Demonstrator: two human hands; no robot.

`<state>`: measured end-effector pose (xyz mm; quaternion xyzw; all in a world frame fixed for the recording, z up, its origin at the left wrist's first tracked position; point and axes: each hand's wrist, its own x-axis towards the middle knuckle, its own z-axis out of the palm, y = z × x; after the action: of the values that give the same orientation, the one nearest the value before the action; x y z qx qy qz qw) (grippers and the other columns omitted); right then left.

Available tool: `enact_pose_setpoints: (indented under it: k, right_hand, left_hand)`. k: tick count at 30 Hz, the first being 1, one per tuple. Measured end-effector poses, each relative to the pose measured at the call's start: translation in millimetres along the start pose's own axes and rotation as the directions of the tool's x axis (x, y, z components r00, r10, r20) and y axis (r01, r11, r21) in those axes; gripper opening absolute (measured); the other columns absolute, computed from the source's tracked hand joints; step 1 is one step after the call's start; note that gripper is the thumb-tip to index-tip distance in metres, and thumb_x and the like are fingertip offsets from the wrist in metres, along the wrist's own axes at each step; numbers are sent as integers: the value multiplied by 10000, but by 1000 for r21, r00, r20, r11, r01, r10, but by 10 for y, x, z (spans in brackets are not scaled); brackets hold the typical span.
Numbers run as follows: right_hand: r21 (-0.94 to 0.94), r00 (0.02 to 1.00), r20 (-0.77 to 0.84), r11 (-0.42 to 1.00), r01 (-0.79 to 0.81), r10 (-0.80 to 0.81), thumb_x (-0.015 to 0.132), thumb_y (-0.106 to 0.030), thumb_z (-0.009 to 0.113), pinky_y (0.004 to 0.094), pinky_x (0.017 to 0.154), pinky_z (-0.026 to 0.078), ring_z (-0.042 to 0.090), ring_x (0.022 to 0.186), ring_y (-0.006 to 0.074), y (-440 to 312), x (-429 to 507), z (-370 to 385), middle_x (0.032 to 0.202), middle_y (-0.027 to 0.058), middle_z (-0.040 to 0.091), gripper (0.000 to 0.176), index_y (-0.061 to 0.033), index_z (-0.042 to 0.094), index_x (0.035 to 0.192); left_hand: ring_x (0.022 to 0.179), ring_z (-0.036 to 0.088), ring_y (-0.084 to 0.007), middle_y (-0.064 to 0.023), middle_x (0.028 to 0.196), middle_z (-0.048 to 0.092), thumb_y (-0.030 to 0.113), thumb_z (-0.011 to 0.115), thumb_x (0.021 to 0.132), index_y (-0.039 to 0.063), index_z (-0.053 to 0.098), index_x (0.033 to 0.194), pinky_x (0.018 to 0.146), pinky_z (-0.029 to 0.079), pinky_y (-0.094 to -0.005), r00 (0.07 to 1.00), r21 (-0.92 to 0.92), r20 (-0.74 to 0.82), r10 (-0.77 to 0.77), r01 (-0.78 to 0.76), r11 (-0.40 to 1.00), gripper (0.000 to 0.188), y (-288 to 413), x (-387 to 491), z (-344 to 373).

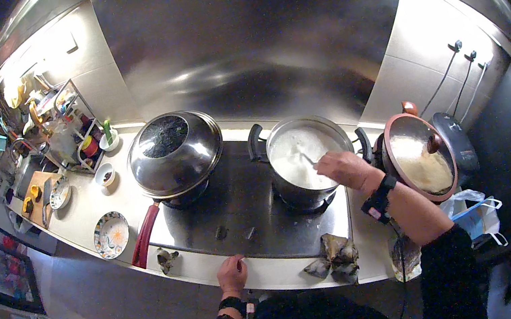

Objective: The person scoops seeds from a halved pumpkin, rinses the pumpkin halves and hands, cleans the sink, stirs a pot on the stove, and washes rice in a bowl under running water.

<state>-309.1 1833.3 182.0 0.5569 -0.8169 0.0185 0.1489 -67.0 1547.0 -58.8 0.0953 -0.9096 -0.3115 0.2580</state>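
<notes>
With my right hand [347, 170] I hold a utensil by its handle; its lower end dips into white, frothy liquid [302, 148] in a stainless steel pot [302, 189] on the right burner. The utensil's head is hidden in the liquid. My left hand [232, 273] rests at the counter's front edge, fingers curled; whether it holds anything is unclear. On the left burner sits a wok with a domed steel lid [175, 155] and a red handle [147, 236]. Dark, crumpled pieces [339, 255] lie on the front edge near my right arm, and a smaller one [167, 259] lies farther left.
At left are a patterned bowl [111, 235], a small white bowl [105, 175], a knife [45, 199] and pumpkin pieces on a cutting board [36, 185], and a rack of bottles. A glass-lidded pot [419, 156] stands at right, beside plastic bags [475, 213] and wall plugs.
</notes>
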Motion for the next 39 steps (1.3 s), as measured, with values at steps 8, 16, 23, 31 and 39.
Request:
enact_pose_setpoints:
  k: [8,16,23,31,39]
  right_hand:
    - [-17,954,284,995,-94,95,800,-87,488,346,695,523,615,844,240,-38,-81,-555,858,80,608,145,-96,609,878]
    - [755,478,503,-97,-648,720,920,-265,471,288,596,547,642,652,212,-88,73,-388,786,161,636,346,49,613,955]
    - [917,318,399,-383,-113,860,964,-256,409,317,729,535,624,804,218,-258,-194,37,903,144,604,351,52,522,1090]
    - [922,235,323,-361,138,916,938,-204,491,305,696,524,623,775,198,-598,-533,101,886,120,621,278,31,531,1083]
    - [971,180,193,-215,109,964,931,-178,506,266,671,513,629,768,166,-701,-678,-20,866,104,628,281,20,540,1127]
  left_hand:
    - [705,602,-260,-63,752,613,109,614,726,135,625,824,592,492,-364,1000,43,-21,-9,10,999,102,-16,-17,52]
    - [666,595,-252,-54,719,604,102,617,718,135,624,813,567,485,-363,1000,40,-23,-11,12,999,100,19,10,14]
    - [672,596,-260,-58,728,608,100,615,716,143,624,815,577,482,-373,1000,39,-20,-2,3,999,107,-7,3,31]
    - [674,596,-254,-55,730,613,114,601,730,142,624,813,583,487,-366,1000,66,1,-2,2,998,90,11,-1,25]
    - [685,602,-251,-55,750,629,104,609,712,131,635,784,597,495,-356,1000,76,-10,19,-18,997,82,42,13,25]
